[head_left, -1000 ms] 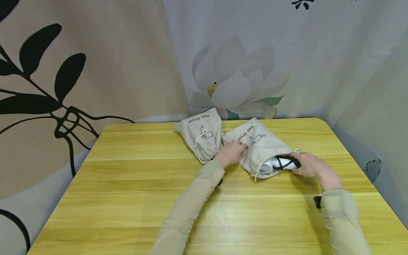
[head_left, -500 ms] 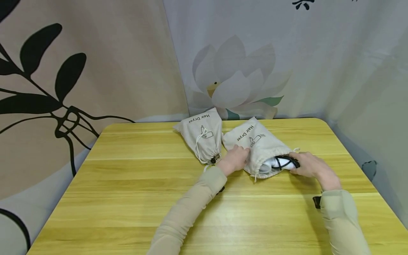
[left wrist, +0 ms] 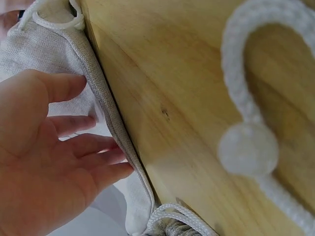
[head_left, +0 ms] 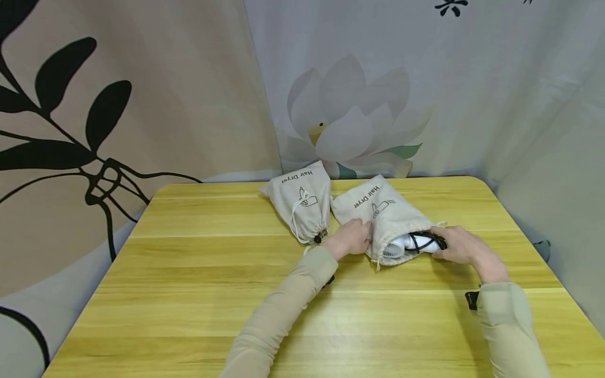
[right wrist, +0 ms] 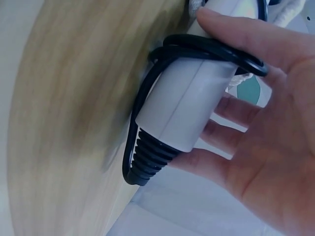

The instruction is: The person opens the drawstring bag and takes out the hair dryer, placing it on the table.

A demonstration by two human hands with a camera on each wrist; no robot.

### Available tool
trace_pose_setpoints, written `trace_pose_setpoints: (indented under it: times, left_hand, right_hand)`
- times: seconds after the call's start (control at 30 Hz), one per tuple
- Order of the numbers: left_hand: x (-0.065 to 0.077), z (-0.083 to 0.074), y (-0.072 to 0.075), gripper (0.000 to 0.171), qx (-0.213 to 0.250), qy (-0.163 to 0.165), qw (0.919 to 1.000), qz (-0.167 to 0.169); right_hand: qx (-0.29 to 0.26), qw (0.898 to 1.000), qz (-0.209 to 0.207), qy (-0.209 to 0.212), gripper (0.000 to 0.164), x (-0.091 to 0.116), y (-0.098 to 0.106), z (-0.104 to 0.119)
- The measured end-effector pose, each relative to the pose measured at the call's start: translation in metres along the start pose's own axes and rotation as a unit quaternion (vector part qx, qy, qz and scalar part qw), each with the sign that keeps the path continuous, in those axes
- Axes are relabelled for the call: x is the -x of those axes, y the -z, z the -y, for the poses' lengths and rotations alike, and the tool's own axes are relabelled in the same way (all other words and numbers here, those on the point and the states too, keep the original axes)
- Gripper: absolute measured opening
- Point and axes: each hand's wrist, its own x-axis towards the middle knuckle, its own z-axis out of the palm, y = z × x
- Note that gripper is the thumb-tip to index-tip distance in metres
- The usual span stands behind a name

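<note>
A cream drawstring bag (head_left: pixel 385 210) printed "Hair Dryer" lies on the table with its mouth toward the front right. A white hair dryer (head_left: pixel 393 250) pokes out of that mouth, its black cord (head_left: pixel 420 240) looped around the handle. My right hand (head_left: pixel 460 245) grips the handle, thumb on one side and fingers on the other, near the black ribbed cord end (right wrist: pixel 150 155). At the bag's left side is my left hand (head_left: pixel 351 239); in the left wrist view its loosely bent fingers (left wrist: pixel 91 145) touch the cloth edge, thumb apart from them.
A second cream bag (head_left: pixel 302 197), also printed "Hair Dryer", lies just left of the first with its drawstring mouth gathered. Both rest near the back edge of the wooden table (head_left: pixel 189 294). A printed curtain (head_left: pixel 189 79) hangs behind.
My left hand has shifted slightly right and toward the front along the bag, whose left side is pushed inward. The right hand and hair dryer are nearly still.
</note>
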Motion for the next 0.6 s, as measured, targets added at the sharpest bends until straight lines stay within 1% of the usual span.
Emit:
trace_pose_setpoints:
  times: [0.13,0.27,0.47,0.6]
  left_hand:
    - [-0.0005,0.0003,0.0004,0.055,0.014,0.007,0.9998,0.014]
    - [-0.0026,0.0012,0.0009,0.058,0.021,0.010,0.9993,0.028]
    - [-0.0068,0.0039,0.0027,0.063,0.019,0.012,0.9983,0.055]
    - [-0.0095,0.0064,0.0027,0.063,0.009,0.014,0.9978,0.064]
  right_hand:
    - [-0.003,1.000,-0.003,0.005,0.043,0.0002,0.0002,-0.0004]
    - [-0.005,1.000,-0.001,0.007,0.043,0.0006,0.0004,-0.0007]
    - [-0.003,1.000,-0.001,0.005,0.047,0.0014,0.0011,-0.0002]
    - [-0.002,1.000,0.000,0.007,0.050,0.0017,0.0017,-0.0005]
